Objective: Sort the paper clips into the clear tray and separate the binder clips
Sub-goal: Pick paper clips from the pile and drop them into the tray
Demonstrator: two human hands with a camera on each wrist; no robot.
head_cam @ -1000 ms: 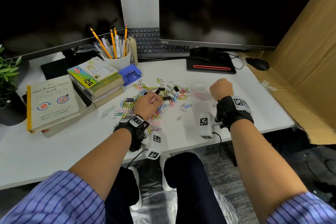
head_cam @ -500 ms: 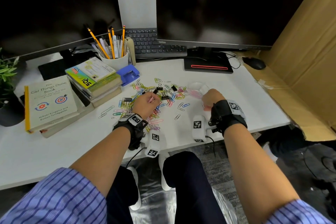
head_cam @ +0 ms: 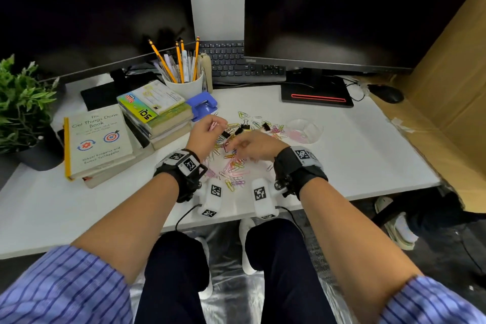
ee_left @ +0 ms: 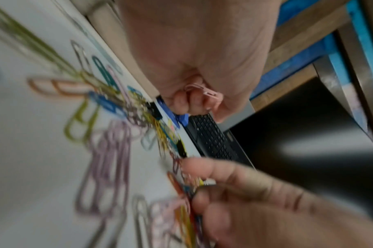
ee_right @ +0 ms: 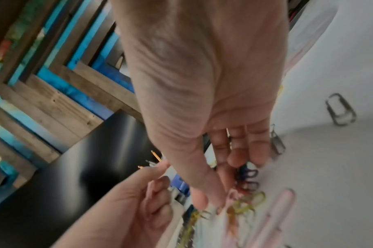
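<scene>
Left hand [head_cam: 204, 132] curled tight round pink clips [ee_left: 204, 90], lifted over pile [head_cam: 234, 163]. Right hand [head_cam: 252, 145] spread, empty, reaching into pile. Tray [head_cam: 306, 131] sits right. Pinch paper clips only; skip black binder clips [head_cam: 246, 126].

2 dark monitors [head_cam: 342, 8], 1 black keyboard [head_cam: 236, 63], 1 round clear plastic tray [head_cam: 305, 130], approx 4 black binder clips [head_cam: 246, 125], coloured paper clips [head_cam: 236, 166]: too many to count.
</scene>
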